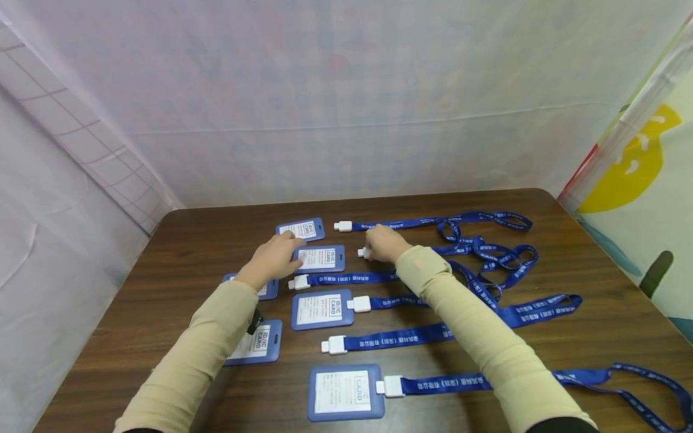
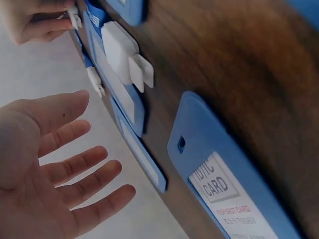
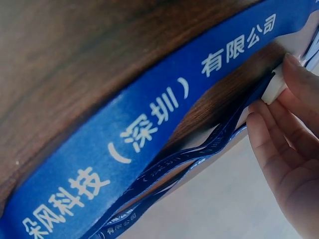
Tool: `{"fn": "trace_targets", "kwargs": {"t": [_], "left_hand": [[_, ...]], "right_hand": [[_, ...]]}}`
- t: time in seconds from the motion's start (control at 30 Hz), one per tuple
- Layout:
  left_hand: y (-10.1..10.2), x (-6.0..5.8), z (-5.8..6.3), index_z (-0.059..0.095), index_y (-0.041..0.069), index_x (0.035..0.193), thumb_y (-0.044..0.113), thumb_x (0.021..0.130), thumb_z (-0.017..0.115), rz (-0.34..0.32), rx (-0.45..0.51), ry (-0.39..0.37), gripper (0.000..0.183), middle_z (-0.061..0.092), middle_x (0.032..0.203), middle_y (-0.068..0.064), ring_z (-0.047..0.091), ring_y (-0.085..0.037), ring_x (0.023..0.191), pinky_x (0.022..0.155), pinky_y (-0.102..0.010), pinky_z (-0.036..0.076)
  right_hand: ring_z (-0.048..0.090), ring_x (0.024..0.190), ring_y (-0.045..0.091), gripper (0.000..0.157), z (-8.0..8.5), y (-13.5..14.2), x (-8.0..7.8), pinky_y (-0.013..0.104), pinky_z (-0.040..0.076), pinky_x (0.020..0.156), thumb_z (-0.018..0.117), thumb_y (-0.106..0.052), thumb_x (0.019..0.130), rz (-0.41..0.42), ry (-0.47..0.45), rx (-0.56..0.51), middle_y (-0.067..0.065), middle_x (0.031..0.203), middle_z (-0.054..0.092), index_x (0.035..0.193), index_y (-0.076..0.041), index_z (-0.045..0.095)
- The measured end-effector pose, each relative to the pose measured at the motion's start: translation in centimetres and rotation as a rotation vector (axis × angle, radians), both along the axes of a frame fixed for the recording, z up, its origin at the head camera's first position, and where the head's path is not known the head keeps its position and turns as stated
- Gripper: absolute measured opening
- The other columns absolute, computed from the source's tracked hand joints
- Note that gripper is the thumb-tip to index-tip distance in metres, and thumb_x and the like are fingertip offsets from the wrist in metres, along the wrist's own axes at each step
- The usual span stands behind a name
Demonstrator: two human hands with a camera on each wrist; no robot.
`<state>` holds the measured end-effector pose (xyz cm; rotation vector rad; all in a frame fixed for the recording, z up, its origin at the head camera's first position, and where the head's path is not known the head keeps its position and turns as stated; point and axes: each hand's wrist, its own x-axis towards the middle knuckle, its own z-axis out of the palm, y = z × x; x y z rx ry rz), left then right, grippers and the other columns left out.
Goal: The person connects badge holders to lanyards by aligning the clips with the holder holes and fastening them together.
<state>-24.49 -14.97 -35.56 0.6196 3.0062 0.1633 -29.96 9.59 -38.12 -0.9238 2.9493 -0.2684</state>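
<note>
My right hand [image 1: 387, 242] pinches the white plastic clip [image 3: 275, 85] of a blue lanyard [image 3: 154, 114] between thumb and fingers, towards the back of the table. The clip's tip points left, at a blue ID card holder [image 1: 337, 258] a short way off. Over that holder's left end reaches my left hand [image 1: 273, 258], its fingers spread and loosely bent. In the left wrist view the palm shows with nothing in it. Another card holder [image 1: 300, 230] lies just beyond the left fingertips. A third [image 1: 267, 290] is partly hidden under the left wrist.
Nearer me, two card holders [image 1: 323, 310] [image 1: 346, 392] lie with lanyard clips at their slots. One more holder [image 1: 267, 343] lies by the left forearm. Loose lanyard clips [image 1: 343, 226] [image 1: 300, 281] [image 1: 335, 344] rest among them. Tangled straps [image 1: 506, 258] spread right across the brown table [image 1: 178, 288].
</note>
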Motion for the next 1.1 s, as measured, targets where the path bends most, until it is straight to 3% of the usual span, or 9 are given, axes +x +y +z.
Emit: {"fn": "trace_targets", "kwargs": {"t": [0.17,0.47,0.67,0.9,1.1], "left_hand": [[0.0,-0.7,-0.3,0.055,0.003,0.123,0.019,0.082,0.066,-0.023,-0.018,-0.024,0.046,0.052,0.116,-0.019,0.052,-0.034,0.101,0.079,-0.049,0.049],[0.1,-1.6,-1.2,0.051,-0.004,0.124,0.021,0.081,0.068,-0.052,-0.005,-0.090,0.052,0.050,0.120,-0.021,0.052,-0.033,0.105,0.092,-0.044,0.042],[0.1,-2.1,-1.5,0.053,-0.007,0.119,0.026,0.078,0.071,-0.071,-0.027,-0.136,0.055,0.052,0.108,-0.018,0.054,-0.027,0.092,0.086,-0.040,0.046],[0.4,-2.5,-1.6,0.062,-0.003,0.093,0.026,0.074,0.074,-0.104,-0.073,-0.091,0.036,0.051,0.090,-0.012,0.052,-0.023,0.077,0.076,-0.037,0.048],[0.9,-2.5,-1.4,0.060,0.002,0.075,0.024,0.072,0.076,-0.086,-0.087,-0.085,0.027,0.051,0.085,-0.011,0.052,-0.022,0.072,0.072,-0.036,0.049]], "right_hand": [[0.059,0.071,0.024,0.012,-0.2,0.0,-0.2,0.035,0.050,0.070,0.073,-0.008,0.069,0.007,-0.005,-0.016,0.008,0.074,0.064,0.076,-0.001,0.066],[0.059,0.070,0.024,0.012,-0.1,0.1,-0.2,0.035,0.051,0.069,0.073,-0.008,0.069,-0.001,-0.009,-0.015,0.008,0.074,0.064,0.076,0.000,0.066],[0.059,0.069,0.023,0.011,0.0,0.1,0.0,0.034,0.051,0.068,0.073,-0.008,0.069,-0.005,-0.015,-0.006,0.007,0.074,0.064,0.075,-0.001,0.066],[0.059,0.071,0.024,0.012,0.1,0.1,0.0,0.034,0.051,0.070,0.072,-0.008,0.070,-0.001,-0.007,-0.002,0.008,0.075,0.064,0.076,0.000,0.066],[0.060,0.073,0.024,0.012,0.0,0.3,0.1,0.034,0.050,0.071,0.072,-0.008,0.070,0.021,0.006,-0.007,0.008,0.075,0.065,0.077,0.000,0.067]]}}
